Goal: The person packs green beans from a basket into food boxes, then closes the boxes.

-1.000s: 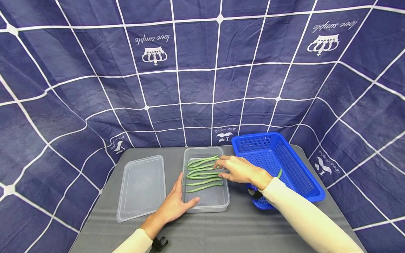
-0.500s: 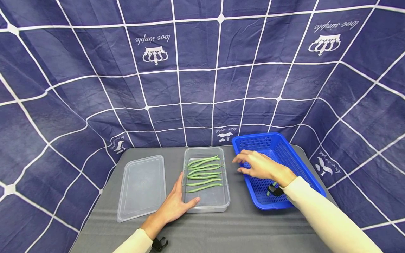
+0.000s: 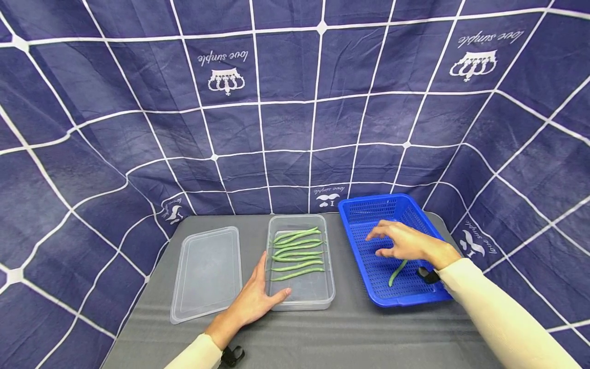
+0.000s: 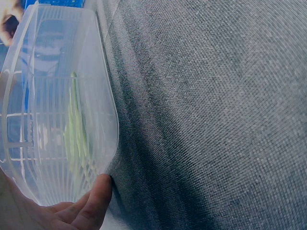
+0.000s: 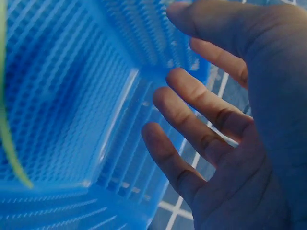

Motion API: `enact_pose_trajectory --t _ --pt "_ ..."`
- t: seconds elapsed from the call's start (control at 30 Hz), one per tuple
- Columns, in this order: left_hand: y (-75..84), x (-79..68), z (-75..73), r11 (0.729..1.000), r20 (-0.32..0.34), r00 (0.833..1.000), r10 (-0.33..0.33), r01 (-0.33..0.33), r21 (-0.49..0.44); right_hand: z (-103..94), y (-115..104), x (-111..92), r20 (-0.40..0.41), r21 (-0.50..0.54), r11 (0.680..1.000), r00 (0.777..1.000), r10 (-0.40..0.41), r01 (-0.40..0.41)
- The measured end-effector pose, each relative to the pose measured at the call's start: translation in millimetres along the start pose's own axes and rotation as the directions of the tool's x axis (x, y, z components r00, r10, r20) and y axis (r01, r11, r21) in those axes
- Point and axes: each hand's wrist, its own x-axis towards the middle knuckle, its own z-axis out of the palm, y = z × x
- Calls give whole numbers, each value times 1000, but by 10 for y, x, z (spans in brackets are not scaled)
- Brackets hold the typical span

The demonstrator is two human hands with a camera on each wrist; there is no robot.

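Several green beans [image 3: 297, 265] lie crosswise in rows inside a clear plastic container [image 3: 301, 297] in the head view. My left hand [image 3: 253, 297] rests against the container's left side, fingers along the wall and thumb at the near corner; the left wrist view shows its fingers [image 4: 96, 203] touching the plastic. Over the blue basket [image 3: 375, 287] hovers my right hand [image 3: 405, 243], fingers spread and loosely bent, holding nothing. Below that hand, one green bean [image 3: 396, 274] lies on the basket's floor, partly covered by the hand. The right wrist view also catches the bean [image 5: 12, 153] at its left edge.
A translucent lid [image 3: 207, 271] lies flat on the grey cloth-covered table [image 3: 295, 338], left of the container. Behind and at both sides hangs a dark blue curtain [image 3: 286, 123] with white lines. The basket stands right of the container, a gap between them.
My right hand has moved right, from above the beans in the container to above the basket, leaving the row of beans behind. The left hand has stayed at the container's side.
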Motion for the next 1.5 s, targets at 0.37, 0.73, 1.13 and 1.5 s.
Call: enact_pose_trajectory --t 0.37,0.73,1.13,1.5 --pt "-84 -21 31 996 -59 994 89 -90 -18 44 351 -288 93 57 998 996 8 -13" --pt "37 -20 -25 1000 0 1000 3 -3 -12 131 526 -420 186 64 994 980 70 -83" --pt "1 -3 -4 1000 3 1000 7 -7 -6 297 602 -469 194 124 990 980 41 -66" --pt "-23 1 16 1000 -13 1000 14 -15 -14 299 611 -434 232 163 983 972 43 -82"
